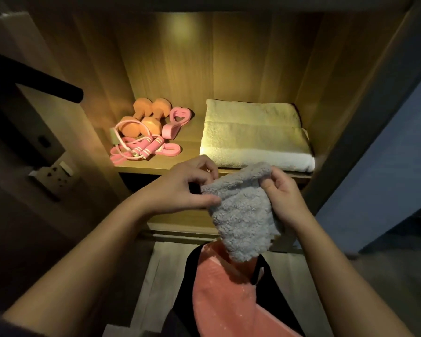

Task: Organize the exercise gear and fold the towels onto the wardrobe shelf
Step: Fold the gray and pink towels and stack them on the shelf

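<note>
A small grey fluffy towel (243, 215) hangs in the air in front of the wardrobe shelf (153, 167). My left hand (187, 188) pinches its upper left edge. My right hand (281, 190) grips its upper right corner. A folded white towel (255, 135) lies on the right half of the shelf. On the left half lie orange dumbbells (146, 116), a pink jump rope (141, 147), pink resistance bands (167, 149) and a pink heart-shaped grip (176, 122).
A pink towel (229, 300) drapes over a black bag (190, 276) on the floor below my hands. A dark bar (56, 87) juts out at the left. A wall socket (55, 172) sits lower left. The wardrobe's right side panel (365, 113) stands close.
</note>
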